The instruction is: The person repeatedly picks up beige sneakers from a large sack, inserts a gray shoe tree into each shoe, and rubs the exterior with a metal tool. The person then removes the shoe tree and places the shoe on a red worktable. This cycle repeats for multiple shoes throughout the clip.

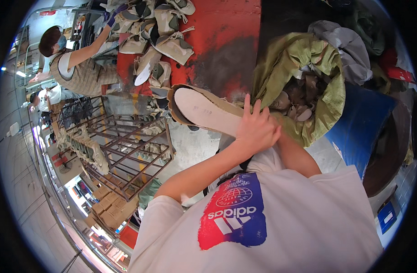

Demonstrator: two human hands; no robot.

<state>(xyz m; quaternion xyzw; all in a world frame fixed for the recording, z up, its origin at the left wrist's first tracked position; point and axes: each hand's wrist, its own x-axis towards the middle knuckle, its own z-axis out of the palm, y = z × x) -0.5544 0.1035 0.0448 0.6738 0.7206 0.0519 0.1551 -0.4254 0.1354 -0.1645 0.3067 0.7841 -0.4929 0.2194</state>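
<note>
Sole side up, an unfinished shoe [207,111] with a pale bottom board and a tan rim lies in front of my chest, its wide toe end pointing left. My left hand [257,128] closes round its narrow end, with two fingers stretched up past the shoe's edge. My right hand [277,131] comes in from the right at that same end, largely covered by the left, so its fingers are hidden. Right beyond my hands stands an open yellow-green woven sack [330,107] with several brown, shoe-like pieces [304,95] inside.
Several beige and grey shoes [172,45] are heaped on a red surface [217,41] ahead. A metal rack [126,150] with shoes stands left. A co-worker [81,68] reaches toward the heap. On the right are a blue panel [365,123] and a grey sack [347,50].
</note>
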